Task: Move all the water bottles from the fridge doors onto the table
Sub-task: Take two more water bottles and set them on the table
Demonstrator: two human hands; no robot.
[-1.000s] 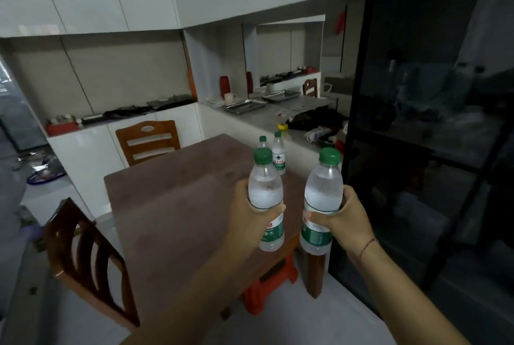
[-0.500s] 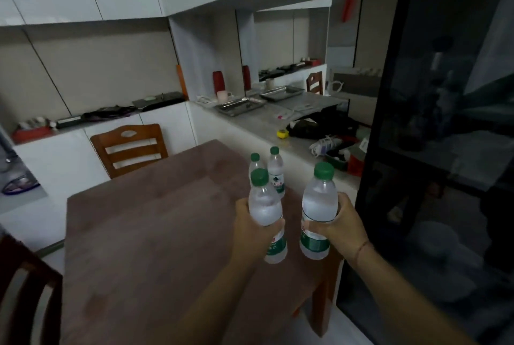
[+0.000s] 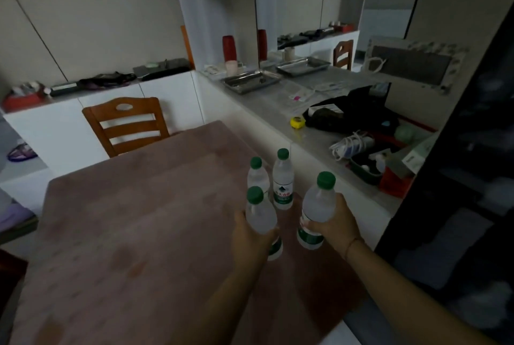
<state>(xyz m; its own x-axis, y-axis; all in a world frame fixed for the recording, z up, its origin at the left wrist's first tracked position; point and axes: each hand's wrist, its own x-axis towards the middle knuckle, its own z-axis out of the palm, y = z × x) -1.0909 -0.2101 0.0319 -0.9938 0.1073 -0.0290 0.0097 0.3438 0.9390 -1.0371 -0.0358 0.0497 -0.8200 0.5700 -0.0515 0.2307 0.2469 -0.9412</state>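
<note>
Hands are each wrapping 1 clear plastic bottle: the left hand (image 3: 249, 236) is closing round a green-capped bottle (image 3: 261, 218), the right hand (image 3: 335, 226) round a second bottle (image 3: 317, 205) — both over the matte brown wooden table (image 3: 125, 233). Just beyond them, 2 more bottles — a near-hidden one (image 3: 257, 173) and a labelled one (image 3: 283, 180) — are standing upright near the table's right edge, beside a grey stone-look counter (image 3: 264, 102).
</note>
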